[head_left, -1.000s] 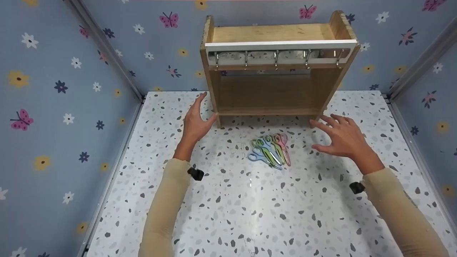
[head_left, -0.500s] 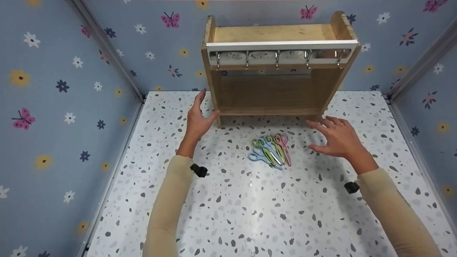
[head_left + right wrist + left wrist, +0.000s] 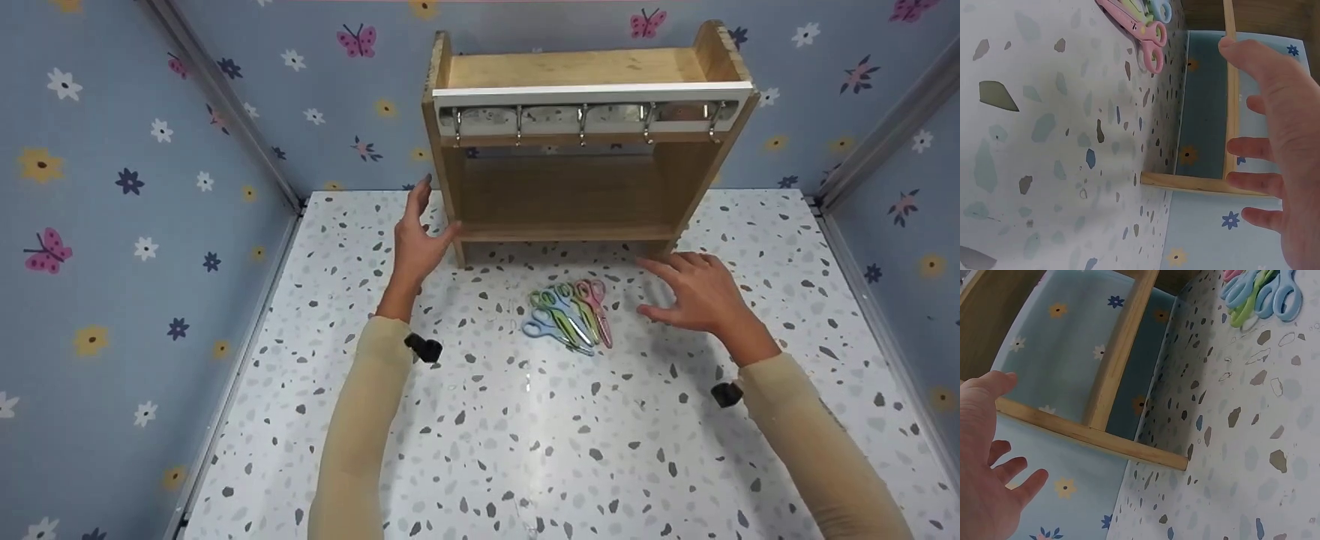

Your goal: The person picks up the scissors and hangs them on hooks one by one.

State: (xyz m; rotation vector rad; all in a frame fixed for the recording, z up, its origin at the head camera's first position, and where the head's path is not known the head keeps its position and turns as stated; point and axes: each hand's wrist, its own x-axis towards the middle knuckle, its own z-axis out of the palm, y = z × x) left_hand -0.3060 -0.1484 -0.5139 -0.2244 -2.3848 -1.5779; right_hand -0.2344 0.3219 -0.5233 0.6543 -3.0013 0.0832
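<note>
A small wooden rack point(image 3: 684, 172) stands upright against the back wall. A white rail with several metal hooks point(image 3: 582, 124) runs across its upper front. My left hand point(image 3: 416, 244) is at the rack's left side, thumb and fingers spread and holding nothing; whether it touches the wood I cannot tell. By the rack's lower right leg, my right hand point(image 3: 694, 296) hovers with fingers extended and thumb apart, gripping nothing. Several scissors lie fanned in a pile before the rack: pink scissors point(image 3: 1134, 25) nearest my right hand, then green and blue ones, with blue handles point(image 3: 1287, 298) toward the left.
Underneath is a white speckled tabletop point(image 3: 585, 442). Blue walls point(image 3: 97, 285) with flowers and butterflies enclose it at the left, back and right. Metal edging point(image 3: 232, 97) runs along the corners. A black wrist camera point(image 3: 424, 348) sits on each sleeve cuff.
My right hand has shifted left and slightly nearer the scissors. My left hand has moved a little up and right along the rack's side. Rack and scissors stay put.
</note>
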